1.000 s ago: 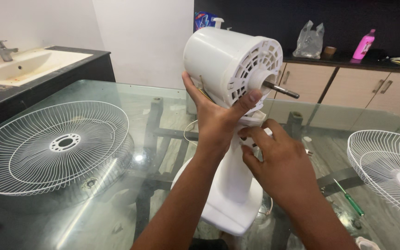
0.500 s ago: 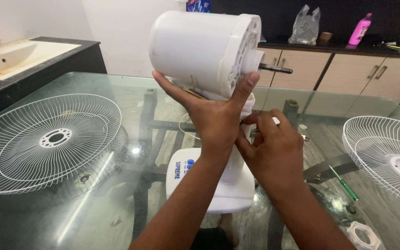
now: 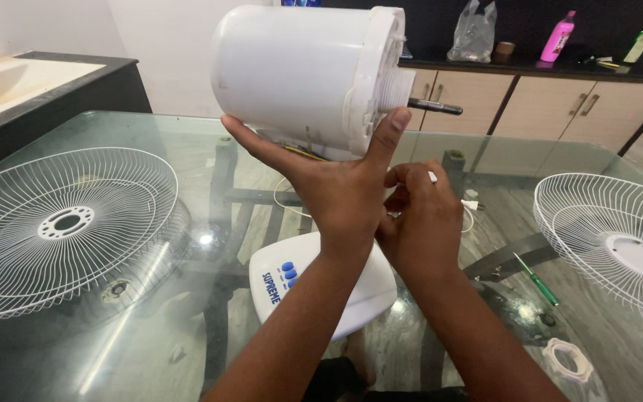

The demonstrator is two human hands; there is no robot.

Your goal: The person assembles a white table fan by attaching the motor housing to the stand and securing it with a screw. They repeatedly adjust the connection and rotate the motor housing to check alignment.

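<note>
Left hand [image 3: 340, 190] cradles white fan motor housing [image 3: 299, 78] from below; right hand [image 3: 422, 219] just beside, apparently pinching fan neck, grip hidden.

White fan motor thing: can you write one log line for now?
left hand: cradles white plastic fan motor housing | right hand: fingers at its neck | glass table: beneath

Both forearms were bare to the frame's lower edge; no sleeves, watch, bracelets or rings showed. Left hand [image 3: 340, 195] had short, trimmed nails, the thumbnail plainly visible. Right hand [image 3: 422, 223] showed its back and knuckles, ungloved.
</note>
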